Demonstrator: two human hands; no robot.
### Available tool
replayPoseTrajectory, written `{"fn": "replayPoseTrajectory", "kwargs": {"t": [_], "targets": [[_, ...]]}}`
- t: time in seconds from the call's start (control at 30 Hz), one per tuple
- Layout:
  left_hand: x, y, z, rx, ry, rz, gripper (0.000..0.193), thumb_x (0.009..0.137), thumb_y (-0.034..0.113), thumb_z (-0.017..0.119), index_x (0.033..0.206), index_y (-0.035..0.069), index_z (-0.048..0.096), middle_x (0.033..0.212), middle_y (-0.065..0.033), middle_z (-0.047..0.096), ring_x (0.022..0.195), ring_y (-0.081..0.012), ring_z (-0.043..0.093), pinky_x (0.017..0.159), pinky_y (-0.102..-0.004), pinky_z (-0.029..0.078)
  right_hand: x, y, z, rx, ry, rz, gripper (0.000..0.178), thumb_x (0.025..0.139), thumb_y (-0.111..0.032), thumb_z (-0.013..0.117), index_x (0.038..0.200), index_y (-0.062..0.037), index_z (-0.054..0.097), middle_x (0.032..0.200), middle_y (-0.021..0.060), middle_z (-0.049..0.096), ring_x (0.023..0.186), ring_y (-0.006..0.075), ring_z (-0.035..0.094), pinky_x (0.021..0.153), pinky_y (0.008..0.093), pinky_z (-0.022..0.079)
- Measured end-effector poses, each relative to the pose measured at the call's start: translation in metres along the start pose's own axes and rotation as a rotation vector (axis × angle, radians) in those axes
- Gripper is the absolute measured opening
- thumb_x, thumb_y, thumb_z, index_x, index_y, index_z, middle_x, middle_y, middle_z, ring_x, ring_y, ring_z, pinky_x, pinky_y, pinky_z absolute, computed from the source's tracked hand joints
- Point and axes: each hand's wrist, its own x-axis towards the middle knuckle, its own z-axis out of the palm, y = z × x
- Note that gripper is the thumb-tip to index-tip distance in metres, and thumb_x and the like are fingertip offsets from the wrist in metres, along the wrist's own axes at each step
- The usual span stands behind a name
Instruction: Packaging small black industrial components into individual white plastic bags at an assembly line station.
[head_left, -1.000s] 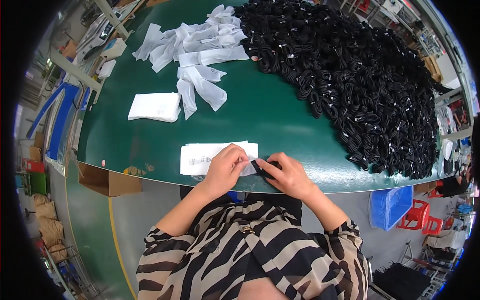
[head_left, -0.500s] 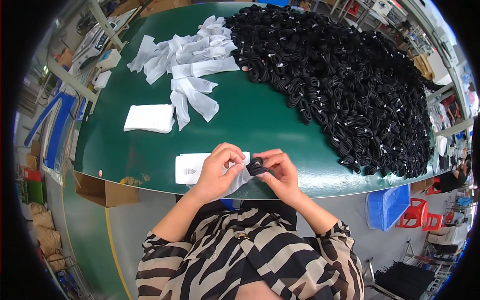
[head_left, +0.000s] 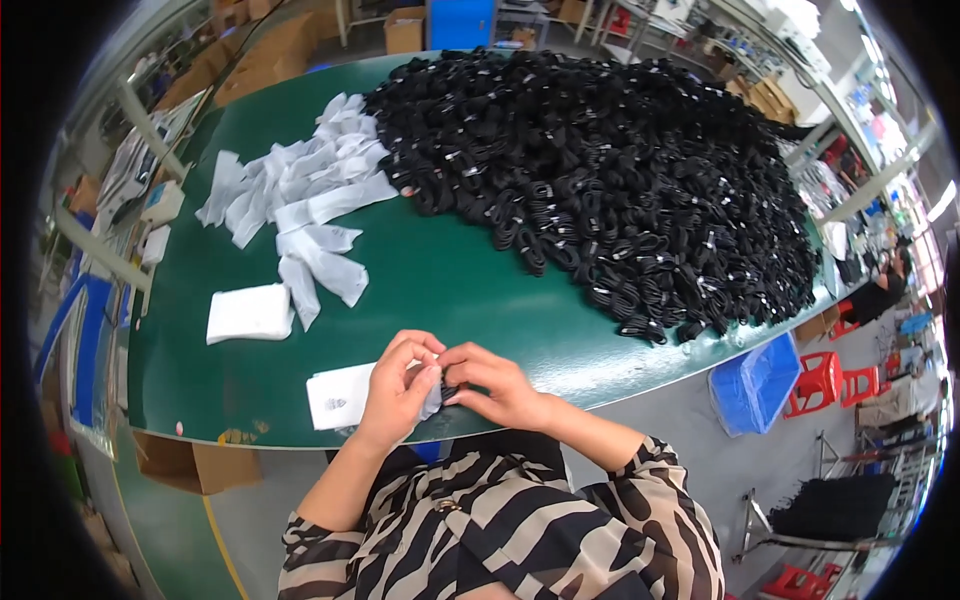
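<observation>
Close together at the table's near edge, my two hands work on one coiled black cable and a small translucent white bag. My left hand (head_left: 398,392) pinches the bag (head_left: 431,406), which hangs beneath its fingertips. My right hand (head_left: 497,388) has its fingers closed on the coiled black cable (head_left: 449,394), whose end sits at the bag's mouth; how far it is inside is hidden by my fingers. Just left of and partly under my left hand lies a stack of flat white bags (head_left: 335,397) with small dark print.
A big heap of coiled black cables (head_left: 620,180) covers the far and right side of the green table (head_left: 430,290). Filled white bags (head_left: 300,190) lie in a loose pile at the left, near a white packet (head_left: 250,313). A blue bin (head_left: 755,385) and red stools (head_left: 815,383) stand at the right.
The view has shifted, so the table sits lower and further left. My right hand has moved in against my left, bringing the cable up to the bag.
</observation>
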Motion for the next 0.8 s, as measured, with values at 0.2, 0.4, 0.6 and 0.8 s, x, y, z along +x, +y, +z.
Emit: {"fn": "replayPoseTrajectory", "kwargs": {"t": [0.2, 0.4, 0.6, 0.8], "targets": [[0.012, -0.019, 0.016, -0.195, 0.169, 0.014, 0.009, 0.1, 0.008, 0.056, 0.097, 0.0, 0.058, 0.106, -0.0083, 0.06, 0.098, -0.0155, 0.062, 0.088, -0.0289, 0.051, 0.002, 0.009, 0.033, -0.173, 0.087, -0.065, 0.013, 0.084, -0.002, 0.068, 0.096, -0.0037, 0.063, 0.109, 0.0149, 0.057, 0.094, 0.0326, 0.061, 0.078, 0.0405, 0.053], [0.036, -0.07, 0.017, -0.028, 0.408, 0.164, 0.016, 0.103, 0.012, 0.052, 0.101, 0.0, 0.062, 0.104, -0.0099, 0.064, 0.101, -0.0169, 0.061, 0.088, -0.0293, 0.048, 0.014, 0.053, 0.044, -0.269, 0.322, 0.11, 0.012, 0.081, 0.005, 0.064, 0.092, -0.0002, 0.062, 0.093, 0.0163, 0.06, 0.082, 0.0341, 0.062, 0.068, 0.0383, 0.051], [-0.034, -0.024, -0.013, 0.569, 0.113, 0.507, 0.006, 0.09, 0.003, 0.062, 0.09, 0.001, 0.068, 0.103, -0.0136, 0.069, 0.108, -0.0296, 0.064, 0.091, -0.0363, 0.051, 0.031, 0.044, 0.041, -0.493, 0.07, -0.225, 0.008, 0.081, -0.002, 0.066, 0.088, -0.0065, 0.065, 0.089, 0.0122, 0.058, 0.072, 0.0316, 0.061, 0.06, 0.0406, 0.05], [-0.144, -0.055, -0.045, 0.261, -0.039, -0.215, 0.015, 0.093, 0.012, 0.065, 0.087, 0.0, 0.071, 0.089, -0.0115, 0.072, 0.09, -0.0274, 0.07, 0.083, -0.0363, 0.054, 0.028, 0.05, 0.037, -0.53, 0.171, -0.101, 0.015, 0.073, 0.001, 0.07, 0.081, -0.0061, 0.06, 0.074, 0.0077, 0.055, 0.064, 0.0275, 0.058, 0.054, 0.0371, 0.047]]}}
